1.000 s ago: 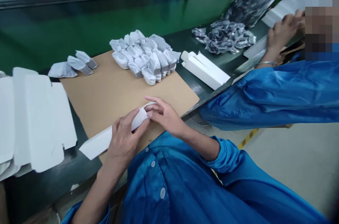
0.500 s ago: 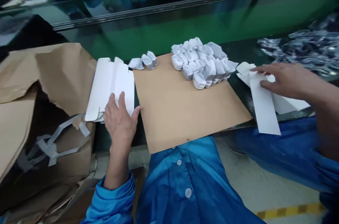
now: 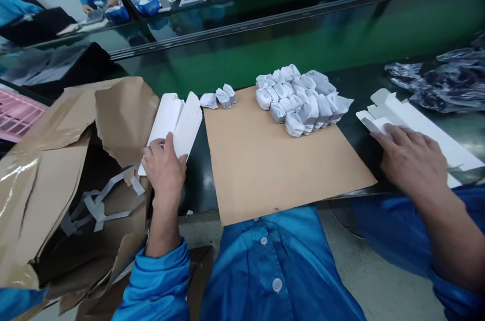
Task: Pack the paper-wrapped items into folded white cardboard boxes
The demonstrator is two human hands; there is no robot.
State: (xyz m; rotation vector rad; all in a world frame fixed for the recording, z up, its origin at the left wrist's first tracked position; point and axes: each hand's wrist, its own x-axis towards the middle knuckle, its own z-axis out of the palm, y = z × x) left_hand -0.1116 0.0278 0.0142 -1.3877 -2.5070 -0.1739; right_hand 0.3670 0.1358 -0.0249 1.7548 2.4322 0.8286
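1. Plainly, the angled white carton blank (image 3: 190, 121) is reached by the left hand (image 3: 163, 163) at its near end; most of its length is seen beyond the fingers and slightly to their right.
2. Its long axis is directed away from the body, with the far end leaned rightward – roughly along the line of the fingers, not across them.
3. Beside it on the left, the other flat white blanks (image 3: 164, 116) are partly covered by the same hand. The thumb is set apart from the index finger, with the angled blank's near end between them; whether it is pinched cannot be told.
4. By the right hand (image 3: 415, 164), the white folding cartons (image 3: 420, 119) are touched from above. Their long axis is slanted from the flapped end, at the far left, towards the near right. The fingers are held fairly close together; their undersides are hidden, so no grip can be confirmed.
5. The angled blank is placed much nearer the left hand – the right is separated from it by the brown sheet (image 3: 265, 174). The larger cluster of paper-wrapped packets (image 3: 299, 101) is seen on that sheet's far part, well apart from the left hand.
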